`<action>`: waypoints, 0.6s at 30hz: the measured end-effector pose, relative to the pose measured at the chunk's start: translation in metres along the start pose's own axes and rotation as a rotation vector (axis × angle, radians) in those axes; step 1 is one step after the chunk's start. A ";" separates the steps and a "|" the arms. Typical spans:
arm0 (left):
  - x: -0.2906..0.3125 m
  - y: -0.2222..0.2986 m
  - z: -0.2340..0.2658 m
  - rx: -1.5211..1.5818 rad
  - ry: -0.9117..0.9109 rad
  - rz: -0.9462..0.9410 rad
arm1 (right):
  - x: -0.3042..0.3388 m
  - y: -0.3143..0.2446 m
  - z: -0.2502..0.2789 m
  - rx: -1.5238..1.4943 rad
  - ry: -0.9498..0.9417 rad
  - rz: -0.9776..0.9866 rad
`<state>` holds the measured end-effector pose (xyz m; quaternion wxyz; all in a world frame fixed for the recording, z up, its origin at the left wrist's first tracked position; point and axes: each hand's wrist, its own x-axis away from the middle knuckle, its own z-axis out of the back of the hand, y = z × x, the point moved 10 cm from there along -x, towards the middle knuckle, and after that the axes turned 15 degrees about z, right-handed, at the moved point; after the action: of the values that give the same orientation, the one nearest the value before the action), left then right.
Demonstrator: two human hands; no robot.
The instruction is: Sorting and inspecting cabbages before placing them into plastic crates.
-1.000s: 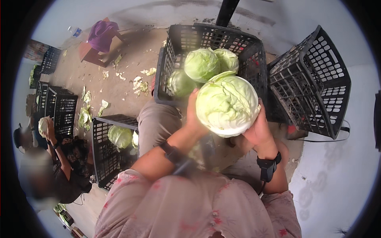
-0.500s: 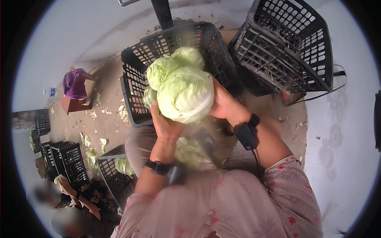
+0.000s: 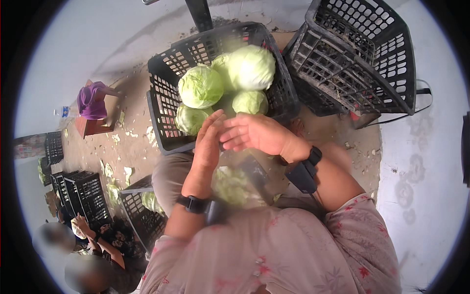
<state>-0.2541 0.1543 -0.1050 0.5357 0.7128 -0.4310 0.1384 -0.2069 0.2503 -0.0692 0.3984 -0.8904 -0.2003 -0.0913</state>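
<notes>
My left hand (image 3: 209,138) and my right hand (image 3: 255,133) meet just over the near edge of a black plastic crate (image 3: 164,61). Both are empty, with the fingers stretched out and the tips touching or overlapping. Inside the crate lie several pale green cabbages: a large one (image 3: 253,67) at the back right, a round one (image 3: 200,87) on the left, a small one (image 3: 250,103) at the right and another (image 3: 191,119) nearest my left hand. Below my hands, blurred cabbage leaves (image 3: 232,186) lie between my legs.
Tilted black crates (image 3: 350,63) stand at the right by the wall. A purple cloth (image 3: 92,100) drapes a small brown stool (image 3: 90,128) on the left. Leaf scraps (image 3: 128,174) litter the floor. Another crate (image 3: 139,198) is at my left, near people handling a cabbage (image 3: 77,228).
The large cabbage has left my hands and now rests at the back right of the crate. My hands have drawn back toward me and come together.
</notes>
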 end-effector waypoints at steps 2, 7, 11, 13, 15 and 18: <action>-0.001 -0.002 0.002 0.043 0.008 -0.014 | 0.004 -0.002 -0.002 0.082 0.007 0.061; 0.001 -0.006 -0.004 -0.003 -0.005 0.037 | -0.003 0.023 0.009 0.387 0.004 0.104; 0.001 -0.014 -0.007 0.009 -0.055 0.074 | -0.004 0.032 -0.015 0.942 -0.279 0.132; 0.003 -0.013 -0.007 -0.002 -0.085 0.077 | -0.003 0.032 -0.018 0.936 -0.247 0.187; 0.007 -0.012 -0.007 0.000 -0.051 0.107 | 0.000 0.028 -0.022 0.972 -0.237 0.074; 0.007 -0.010 -0.015 0.010 -0.059 0.074 | 0.003 0.012 -0.032 1.043 -0.253 0.102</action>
<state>-0.2381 0.1645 -0.1007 0.5140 0.7027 -0.4718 0.1392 -0.1993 0.2198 -0.0549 0.7643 -0.5872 -0.2219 0.1477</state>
